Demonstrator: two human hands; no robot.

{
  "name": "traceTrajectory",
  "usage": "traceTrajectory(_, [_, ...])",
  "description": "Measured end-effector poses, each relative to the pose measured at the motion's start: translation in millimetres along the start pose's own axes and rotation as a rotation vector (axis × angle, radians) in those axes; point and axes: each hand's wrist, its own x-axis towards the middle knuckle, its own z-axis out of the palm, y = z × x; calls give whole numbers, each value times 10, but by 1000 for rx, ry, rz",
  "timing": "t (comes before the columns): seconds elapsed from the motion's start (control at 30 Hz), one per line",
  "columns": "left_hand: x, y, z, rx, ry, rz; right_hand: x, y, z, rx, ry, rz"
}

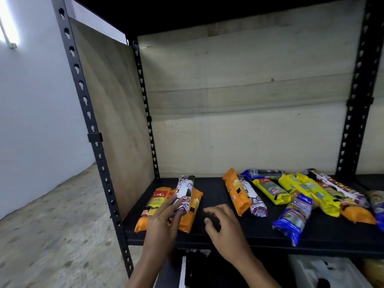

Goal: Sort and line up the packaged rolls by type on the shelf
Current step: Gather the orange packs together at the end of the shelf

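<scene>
Two orange packaged rolls (150,206) lie side by side at the left end of the black shelf (209,190). A white-and-purple roll (184,194) rests on top of them, and my left hand (164,221) is closed around its near end. My right hand (220,223) hovers over the bare shelf just to the right, fingers curled and holding nothing. Further right lies a loose group: an orange roll (236,192), a white roll (254,199), yellow rolls (272,191), a blue roll (295,217) and several more, overlapping at angles.
A black slotted upright (93,129) and a wooden side panel (112,125) close the left side. A pale back board (249,121) stands behind the shelf. Another upright (353,113) rises at the right. White and dark items show on the level below.
</scene>
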Motion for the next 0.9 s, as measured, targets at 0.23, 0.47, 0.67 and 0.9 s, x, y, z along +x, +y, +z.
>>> traceTrajectory(0.23, [161, 449, 643, -96, -51, 79, -68, 189, -761, -84, 73, 76])
traceTrajectory(0.47, [348, 810, 1227, -192, -97, 148, -76, 380, -1287, -167, 179, 88])
traceTrajectory(0.67, [530, 1143, 1897, -198, -158, 216, -63, 569, -1568, -215, 269, 139])
traceTrajectory(0.9, [437, 1208, 2295, -77, -270, 242, -132, 729, -1620, -230, 174, 195])
